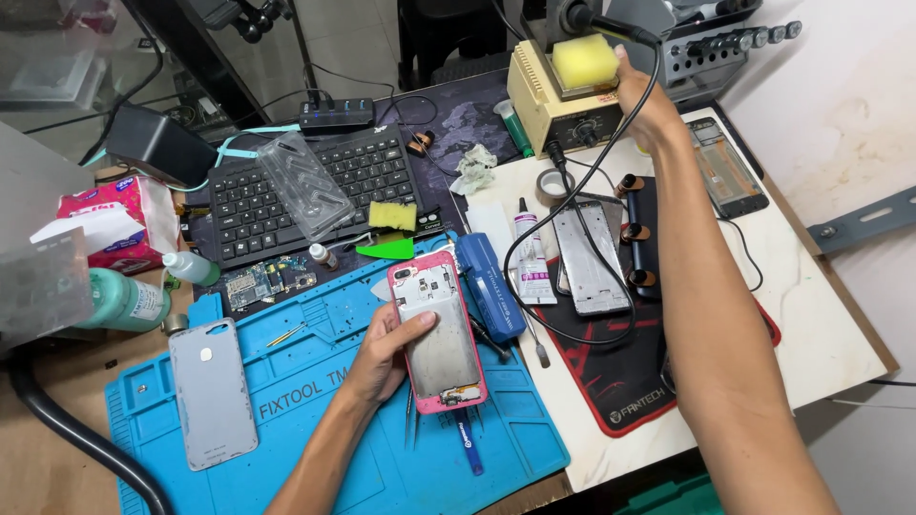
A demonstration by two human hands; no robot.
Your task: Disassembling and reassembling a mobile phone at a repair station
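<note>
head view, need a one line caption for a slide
Left hand steadies an opened pink-framed phone on a blue repair mat while the right hand reaches to the soldering station.

A pink-framed opened phone (437,329) with a dull grey inside is lying in the left hand (384,355) over a bright blue repair mat (315,420). On the mat's left a pale grey back cover (212,393) is resting. To the far right a yellow sponge (584,61) is sitting on a cream soldering station (549,105). A black keyboard (305,191) is showing white letters, and a black mouse pad (620,381) is showing a red edge.
</note>
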